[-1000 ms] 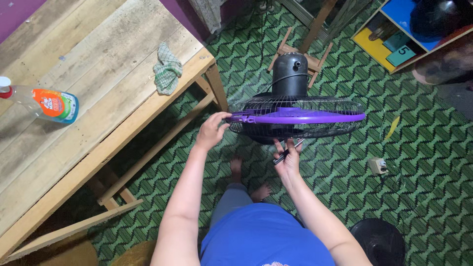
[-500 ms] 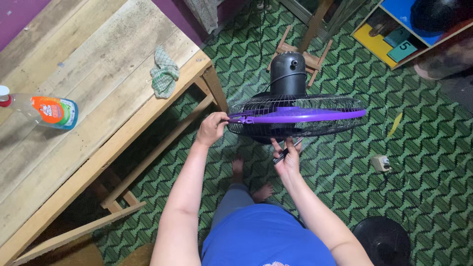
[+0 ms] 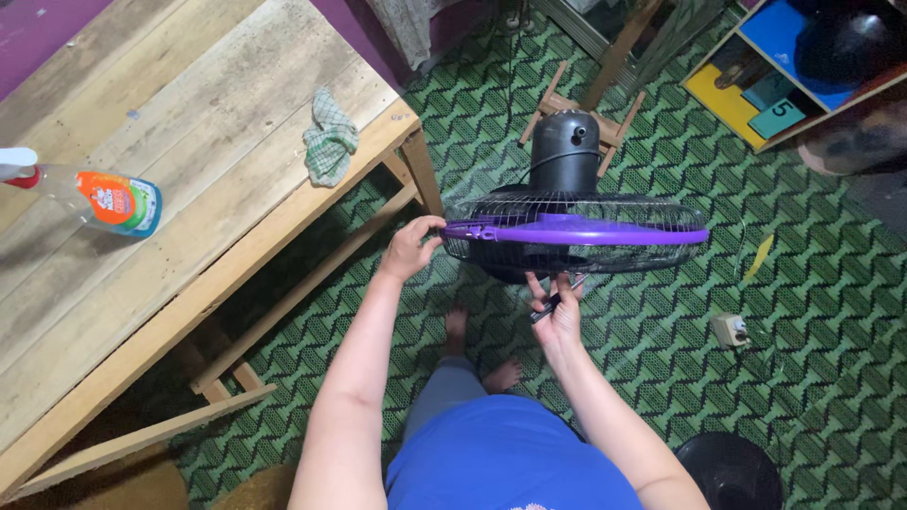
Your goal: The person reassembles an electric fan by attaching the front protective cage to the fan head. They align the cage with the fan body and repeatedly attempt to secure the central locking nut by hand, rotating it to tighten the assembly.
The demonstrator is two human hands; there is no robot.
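An electric fan head (image 3: 572, 231) hangs in front of me, seen edge-on: a black wire cage, a purple rim band (image 3: 605, 229) and a black motor housing (image 3: 564, 149) behind. My left hand (image 3: 412, 249) grips the left end of the purple band at its clasp. My right hand (image 3: 557, 310) is under the cage's front and holds a slim dark tool (image 3: 553, 299), probably a screwdriver, with its fingertips touching the wires.
A rough wooden table (image 3: 170, 189) stands at the left with a spray bottle (image 3: 94, 196) and a checked cloth (image 3: 329, 140). Green patterned floor, a white plug adapter (image 3: 728, 329), a round black fan base (image 3: 727, 472), a small wooden stool (image 3: 595, 118), my bare feet (image 3: 477, 345).
The fan and both hands have barely shifted; my head view moved slightly. Grips are the same.
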